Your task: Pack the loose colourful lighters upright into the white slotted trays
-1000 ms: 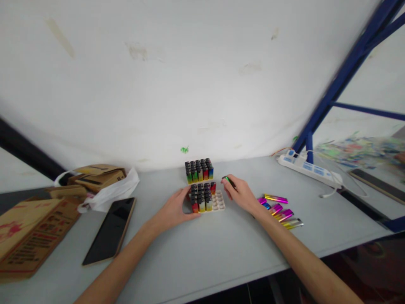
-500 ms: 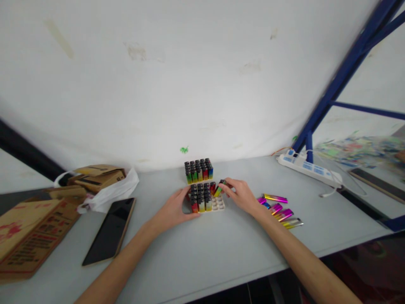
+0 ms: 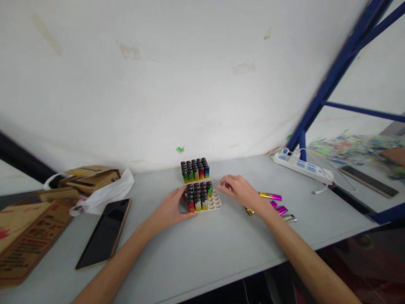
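A white tray (image 3: 215, 202) carries upright black-topped lighters (image 3: 197, 197) in rows, with bare sockets at its right side. My left hand (image 3: 173, 207) rests at the tray's left side, thumb and fingers spread around its corner. A green lighter (image 3: 210, 191) stands at the right end of the filled rows. Just right of the tray is my right hand (image 3: 236, 190), fingers bent and apart, with nothing visible in them. Behind stands a second block of lighters (image 3: 195, 170). Loose shiny lighters (image 3: 281, 210) lie right of my right hand, partly hidden by the forearm.
On the left are a cardboard box (image 3: 30, 242), a white plastic bag (image 3: 103, 196) and a dark phone-like device (image 3: 104, 234). A white power strip (image 3: 302, 167) lies at the back right beside a blue metal frame (image 3: 329, 84). A person's hand (image 3: 394, 155) shows at the far right.
My right hand has let go of the green lighter, which now stands upright in the tray, and has drawn back slightly. The view has shifted a little. A person's hand has appeared at far right.
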Available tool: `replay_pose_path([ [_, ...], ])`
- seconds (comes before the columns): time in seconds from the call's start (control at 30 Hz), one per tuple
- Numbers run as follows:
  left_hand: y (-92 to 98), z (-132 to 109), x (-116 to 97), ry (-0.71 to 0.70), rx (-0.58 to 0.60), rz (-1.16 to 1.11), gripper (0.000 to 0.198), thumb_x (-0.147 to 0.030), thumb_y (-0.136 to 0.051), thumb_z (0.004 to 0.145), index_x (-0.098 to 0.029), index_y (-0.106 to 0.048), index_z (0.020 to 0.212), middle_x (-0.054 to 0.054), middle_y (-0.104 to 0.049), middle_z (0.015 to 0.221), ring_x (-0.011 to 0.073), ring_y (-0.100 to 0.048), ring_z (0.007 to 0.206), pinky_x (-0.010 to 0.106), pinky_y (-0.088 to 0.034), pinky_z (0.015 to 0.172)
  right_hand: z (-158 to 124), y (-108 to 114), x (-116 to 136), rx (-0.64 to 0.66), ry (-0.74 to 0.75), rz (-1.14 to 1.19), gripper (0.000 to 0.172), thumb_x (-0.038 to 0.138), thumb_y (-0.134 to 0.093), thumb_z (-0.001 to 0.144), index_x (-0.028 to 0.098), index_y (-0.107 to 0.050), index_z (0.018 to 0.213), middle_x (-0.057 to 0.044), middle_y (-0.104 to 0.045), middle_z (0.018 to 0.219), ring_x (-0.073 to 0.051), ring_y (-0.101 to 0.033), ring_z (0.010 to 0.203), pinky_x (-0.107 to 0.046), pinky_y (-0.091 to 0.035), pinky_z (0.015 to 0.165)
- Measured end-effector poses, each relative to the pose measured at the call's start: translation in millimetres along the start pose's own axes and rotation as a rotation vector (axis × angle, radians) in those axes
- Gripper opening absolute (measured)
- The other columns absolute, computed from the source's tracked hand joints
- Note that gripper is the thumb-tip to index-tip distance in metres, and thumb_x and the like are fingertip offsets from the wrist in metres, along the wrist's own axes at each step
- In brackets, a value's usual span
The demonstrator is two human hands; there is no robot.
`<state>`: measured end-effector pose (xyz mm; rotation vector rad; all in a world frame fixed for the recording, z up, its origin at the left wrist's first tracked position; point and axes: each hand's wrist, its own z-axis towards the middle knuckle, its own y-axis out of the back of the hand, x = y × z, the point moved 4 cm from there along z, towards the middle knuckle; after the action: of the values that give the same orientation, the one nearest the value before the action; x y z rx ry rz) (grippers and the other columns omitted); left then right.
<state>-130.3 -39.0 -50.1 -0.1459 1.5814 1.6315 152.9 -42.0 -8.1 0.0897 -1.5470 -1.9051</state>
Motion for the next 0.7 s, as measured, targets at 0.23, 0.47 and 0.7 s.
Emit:
replay_pose_path([
  [0.23, -0.8, -1, 3, -0.002, 0.004, 0.008, 0.088, -0.051, -0.090, 0.077, -0.021, -0.054, 0.151, 0.015, -0.071, 0.143, 0.0392, -0.069, 0.129, 0.054, -0.055, 0.116, -85, 63, -63, -0.063, -0.112, -0.094, 0.049, 0.054, -0.052, 0.109, 0.029, -0.066, 0.149, -0.015, -0.055, 0.163, -0.036, -0.049, 0.152, -0.058, -0.039, 0.127],
  [0.47, -2.4, 1, 7, -0.010, -0.014, 0.018, 0.088, -0.053, -0.091, 0.075, -0.019, -0.056, 0.148, 0.016, -0.072, 0.140, 0.0408, -0.071, 0.126, 0.056, -0.057, 0.113, -153, 14, -84, 0.114, -0.311, -0.258, 0.061, 0.062, -0.042, 0.111, 0.043, -0.043, 0.169, -0.008, -0.036, 0.179, -0.043, -0.031, 0.165, -0.078, -0.027, 0.127],
  [0.7, -0.9, 1, 4, -0.034, -0.034, 0.001, 0.082, -0.049, -0.090, 0.076, -0.021, -0.057, 0.146, 0.012, -0.075, 0.131, 0.0376, -0.073, 0.119, 0.052, -0.061, 0.108, -115, -6, -70, 0.091, -0.284, -0.242, 0.062, 0.060, -0.039, 0.113, 0.035, -0.046, 0.169, -0.015, -0.035, 0.179, -0.042, -0.031, 0.165, -0.078, -0.025, 0.127],
])
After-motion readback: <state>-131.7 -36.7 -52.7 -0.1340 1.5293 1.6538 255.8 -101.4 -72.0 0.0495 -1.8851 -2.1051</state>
